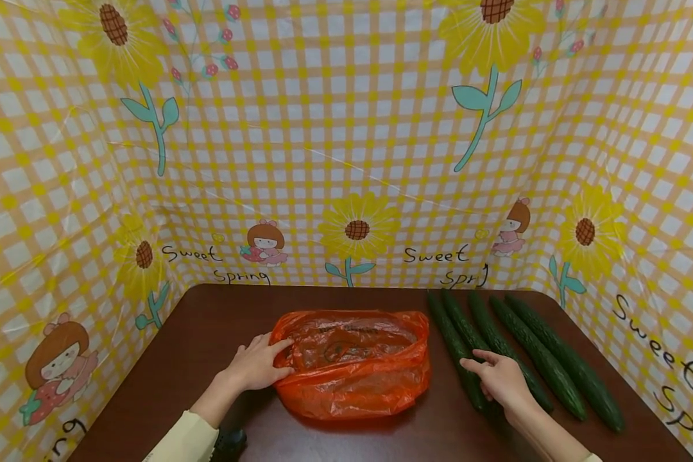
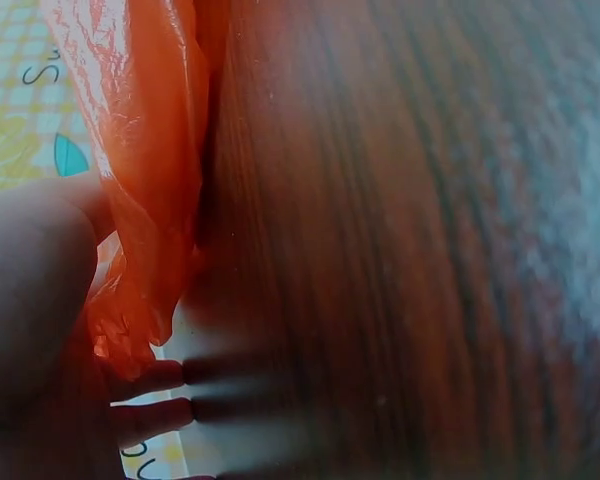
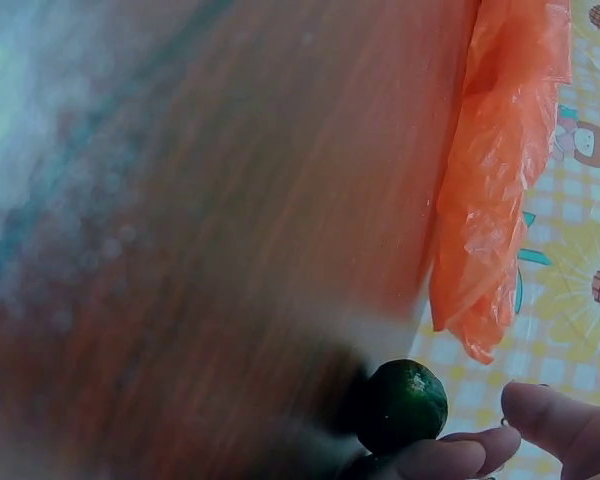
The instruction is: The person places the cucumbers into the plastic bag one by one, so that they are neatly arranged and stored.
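An orange plastic bag (image 1: pixel 352 393) lies on the table with its mouth spread open. My left hand (image 1: pixel 255 364) holds its left rim, fingers reaching inside; in the left wrist view the orange film (image 2: pixel 160 150) runs between thumb and fingers. To the bag's right, several long dark green cucumbers (image 1: pixel 539 356) lie side by side, slanting. Over the leftmost ones hovers my right hand (image 1: pixel 499 380), thumb and forefinger extended toward the bag. In the right wrist view one cucumber's rounded end (image 3: pixel 402 408) shows beside the fingertips, with the thumb (image 3: pixel 550 415) apart from it.
A dark green, rounded thing (image 1: pixel 230 443) lies at the front left, partly hidden by my left sleeve (image 1: pixel 187 439). The brown wooden table (image 1: pixel 199 321) is enclosed on three sides by checked sunflower cloth (image 1: pixel 346 160).
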A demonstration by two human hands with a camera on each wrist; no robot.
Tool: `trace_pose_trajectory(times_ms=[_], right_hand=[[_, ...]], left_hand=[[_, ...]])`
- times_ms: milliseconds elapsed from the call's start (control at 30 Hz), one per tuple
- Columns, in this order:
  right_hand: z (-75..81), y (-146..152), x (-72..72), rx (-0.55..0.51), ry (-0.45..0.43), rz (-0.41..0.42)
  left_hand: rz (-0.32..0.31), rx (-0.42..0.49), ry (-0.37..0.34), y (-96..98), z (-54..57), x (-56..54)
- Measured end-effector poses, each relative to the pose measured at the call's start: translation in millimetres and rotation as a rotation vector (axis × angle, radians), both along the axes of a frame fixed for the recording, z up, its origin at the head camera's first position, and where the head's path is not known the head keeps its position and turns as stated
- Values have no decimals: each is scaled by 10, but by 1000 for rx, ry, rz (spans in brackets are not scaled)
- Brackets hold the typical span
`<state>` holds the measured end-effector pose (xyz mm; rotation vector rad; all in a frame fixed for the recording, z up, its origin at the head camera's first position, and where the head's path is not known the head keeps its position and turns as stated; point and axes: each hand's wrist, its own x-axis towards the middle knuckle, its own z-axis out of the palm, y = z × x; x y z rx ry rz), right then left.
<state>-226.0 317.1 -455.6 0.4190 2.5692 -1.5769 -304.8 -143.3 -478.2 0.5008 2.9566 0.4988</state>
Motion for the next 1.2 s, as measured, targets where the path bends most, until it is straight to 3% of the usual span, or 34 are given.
trace_pose_trajectory(times_ms=[233,633,800,967,1200], right_hand=[[-29,-21,9,11,-18,0],[-167,-90,9,98,-44,-11],[-158,-30,-29,154,-39,-26],[-154,-35,-50,220,-37,-3],[-163,-64,-53,203,-42,-14]], left_hand=[[9,-1,-27,-23,-50,32],[0,-25,-35,-41,21,86],[-41,-4,-28,-6,64,62],[-39,-24,-50,-26,52,73],[-39,-8,-93,-23,67,98]])
